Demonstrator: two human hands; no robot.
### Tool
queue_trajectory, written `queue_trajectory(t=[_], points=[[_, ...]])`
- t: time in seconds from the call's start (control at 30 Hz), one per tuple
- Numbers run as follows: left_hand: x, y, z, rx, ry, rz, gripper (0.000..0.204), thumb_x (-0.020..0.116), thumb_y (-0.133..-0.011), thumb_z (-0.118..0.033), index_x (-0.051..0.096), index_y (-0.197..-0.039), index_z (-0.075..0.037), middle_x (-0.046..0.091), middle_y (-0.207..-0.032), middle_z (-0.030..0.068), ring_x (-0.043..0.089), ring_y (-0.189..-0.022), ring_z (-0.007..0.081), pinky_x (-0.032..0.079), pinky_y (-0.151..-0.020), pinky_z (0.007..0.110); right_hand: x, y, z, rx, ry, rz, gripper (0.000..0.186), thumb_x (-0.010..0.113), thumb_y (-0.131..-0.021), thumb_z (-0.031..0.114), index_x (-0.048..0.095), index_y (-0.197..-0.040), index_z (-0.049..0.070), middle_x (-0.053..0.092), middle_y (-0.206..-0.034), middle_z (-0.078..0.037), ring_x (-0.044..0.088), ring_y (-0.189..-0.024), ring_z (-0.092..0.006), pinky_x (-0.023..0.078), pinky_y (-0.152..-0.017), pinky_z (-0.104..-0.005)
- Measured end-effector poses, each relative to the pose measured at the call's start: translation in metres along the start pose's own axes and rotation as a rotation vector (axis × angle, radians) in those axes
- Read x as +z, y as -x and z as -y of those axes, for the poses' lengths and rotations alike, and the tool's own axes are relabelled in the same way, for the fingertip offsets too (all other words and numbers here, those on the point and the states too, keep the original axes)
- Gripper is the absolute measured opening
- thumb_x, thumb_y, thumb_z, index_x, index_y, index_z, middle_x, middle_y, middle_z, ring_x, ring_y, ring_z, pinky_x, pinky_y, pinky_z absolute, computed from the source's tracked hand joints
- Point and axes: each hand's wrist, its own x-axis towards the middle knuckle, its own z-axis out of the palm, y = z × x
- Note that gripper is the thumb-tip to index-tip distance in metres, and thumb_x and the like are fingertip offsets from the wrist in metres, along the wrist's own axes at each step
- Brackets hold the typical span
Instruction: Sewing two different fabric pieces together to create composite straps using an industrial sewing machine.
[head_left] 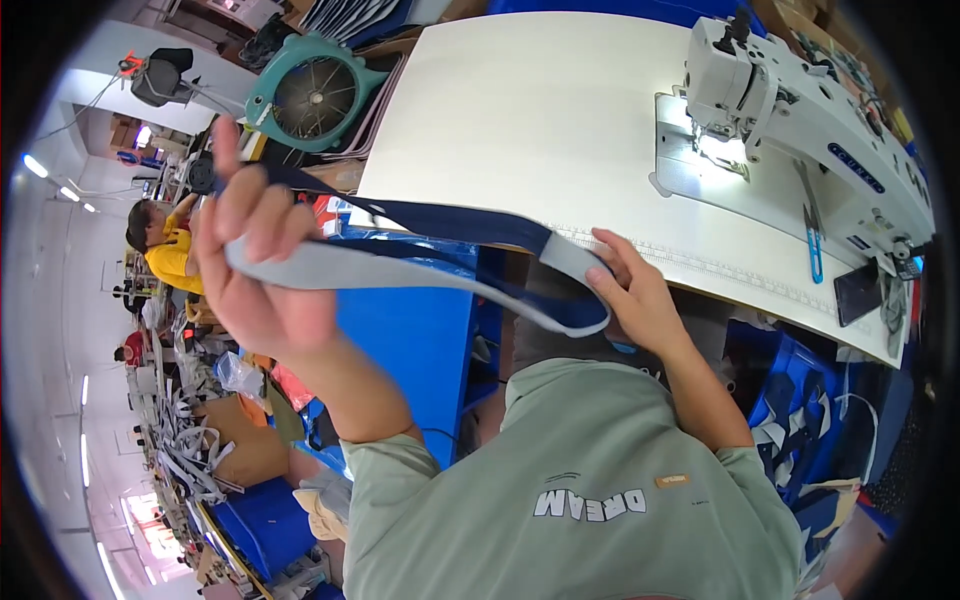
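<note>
A long loop of fabric strip (450,222), navy on one face and light grey on the other, stretches between my hands in front of the table. My left hand (262,255) is raised at the left. Its fingers curl round one end of the loop, with the index finger pointing up. My right hand (640,300) pinches the other end, at a light grey section beside the table's front edge. A narrow gap shows between the upper and lower runs of the strip. The part inside my left fist is hidden.
A white sewing machine (745,90) with its lamp lit stands at the right of the white table (530,100). Blue-handled scissors (813,235) and a dark phone (858,294) lie beside it. A teal fan (315,95) is at the left. A person in yellow (172,255) works farther off.
</note>
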Motion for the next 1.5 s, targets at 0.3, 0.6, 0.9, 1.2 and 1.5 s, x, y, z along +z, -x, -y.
queue_trajectory(t=[0.3,0.6,0.9,1.2,1.5], points=[[0.020,-0.024,0.055,-0.166,-0.235,-0.119,0.058,0.036,-0.112,-0.039,0.036,-0.153,0.003,0.066,-0.114,0.0151,0.066,-0.100,0.0263,0.056,-0.087,0.035,0.035,-0.050,0.171,-0.054,-0.072,0.963,0.040,0.080,-0.082,0.022,0.072,-0.114,-0.002,0.077,-0.093,-0.011,0.073,-0.092,-0.0173,0.053,-0.091,-0.0313],[-0.081,0.037,0.029,-0.247,-0.822,-0.583,0.053,0.054,-0.107,-0.045,0.063,-0.137,-0.002,0.074,-0.102,0.0106,0.073,-0.091,0.0161,0.061,-0.076,0.031,0.060,-0.054,0.133,0.101,-0.058,0.873,0.030,0.067,-0.098,0.026,0.073,-0.105,-0.003,0.074,-0.078,-0.009,0.069,-0.070,-0.0143,0.054,-0.072,-0.0293],[-0.125,0.071,-0.022,0.169,-0.669,-0.742,0.045,0.056,-0.107,-0.029,0.053,-0.141,0.000,0.073,-0.113,0.0236,0.074,-0.101,0.0277,0.059,-0.091,0.040,0.085,-0.073,0.116,0.265,0.121,1.259,0.042,0.087,-0.078,0.029,0.078,-0.111,0.004,0.077,-0.085,-0.005,0.071,-0.087,-0.0138,0.053,-0.085,-0.0280],[-0.208,0.102,-0.114,0.234,-0.410,-0.899,0.031,0.053,-0.108,-0.023,0.056,-0.129,0.000,0.069,-0.113,0.0148,0.068,-0.103,0.0282,0.054,-0.095,0.041,0.079,-0.035,0.047,0.399,0.265,1.116,0.041,0.086,-0.082,0.035,0.079,-0.110,0.005,0.075,-0.085,-0.003,0.065,-0.078,-0.0093,0.050,-0.070,-0.0250],[-0.114,0.069,-0.067,0.107,-0.186,-0.529,0.041,0.050,-0.102,-0.016,0.049,-0.140,0.000,0.060,-0.094,0.0073,0.059,-0.082,0.0220,0.050,-0.072,0.034,0.086,-0.082,-0.005,0.483,0.236,1.138,0.069,0.083,-0.085,0.029,0.055,-0.142,0.001,0.074,-0.114,-0.008,0.067,-0.107,-0.0157,0.050,-0.099,-0.0318]])
